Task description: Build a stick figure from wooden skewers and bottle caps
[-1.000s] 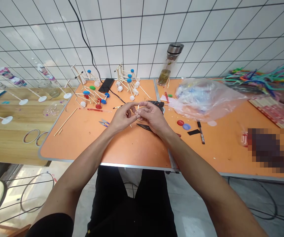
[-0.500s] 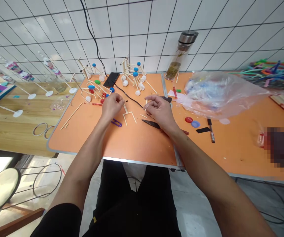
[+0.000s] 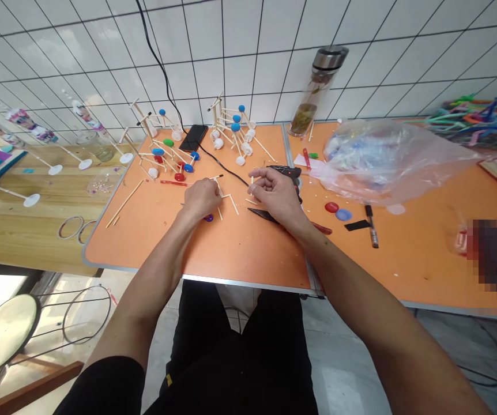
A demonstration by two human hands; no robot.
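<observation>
My right hand (image 3: 277, 195) pinches a short pale wooden stick (image 3: 252, 182) upright between thumb and fingers. My left hand (image 3: 202, 199) lies low on the orange table, fingers curled together; what they grip is hidden. Its fingertips are at the left side of a small frame of glued sticks (image 3: 233, 203), which has a dark-tipped stick at its top. Under the left hand, part of a purple cutter (image 3: 208, 218) shows. Black-bladed pliers (image 3: 262, 214) lie below my right hand, partly covered by it. A loose short stick (image 3: 251, 202) lies between the hands.
Stick models with blue and white cap wheels (image 3: 236, 127) stand by the wall, near a black phone (image 3: 194, 138). A black cable (image 3: 226, 170) crosses the table. At the right are a glass bottle (image 3: 313, 98), a plastic bag (image 3: 373, 155) and a marker (image 3: 373, 229).
My left hand has moved down from above the stick frame to its left side, over the purple cutter. My right hand still holds the short stick, shifted slightly left.
</observation>
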